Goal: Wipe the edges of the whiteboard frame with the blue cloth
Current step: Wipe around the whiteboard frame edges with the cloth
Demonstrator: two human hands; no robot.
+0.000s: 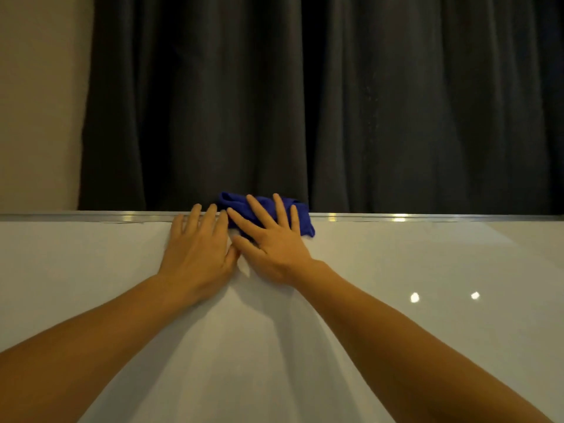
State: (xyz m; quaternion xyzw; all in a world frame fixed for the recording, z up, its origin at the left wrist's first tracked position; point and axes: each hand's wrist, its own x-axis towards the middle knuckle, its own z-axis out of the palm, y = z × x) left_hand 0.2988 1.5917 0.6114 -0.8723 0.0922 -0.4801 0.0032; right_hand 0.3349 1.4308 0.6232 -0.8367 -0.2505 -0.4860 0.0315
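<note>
- blue cloth [300,213]: bunched, draped over top frame edge, near mid-span
- whiteboard frame [396,217]: silver metal strip, horizontal, along top of glossy white board

no readable text, labels, brands, numbers or signs anywhere in view.

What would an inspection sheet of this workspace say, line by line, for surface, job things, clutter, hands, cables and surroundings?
Surface: glossy white whiteboard, two light reflections at right.
Job's things: crumpled blue cloth draped over the silver metal top frame edge.
Clutter: nothing seen.
Grippers: right hand flat on the cloth, fingers spread; left hand flat on the board beside it, fingertips on the frame, holding nothing.
Cables: nothing seen.
Surroundings: dark grey pleated curtain behind; beige wall at left.
</note>
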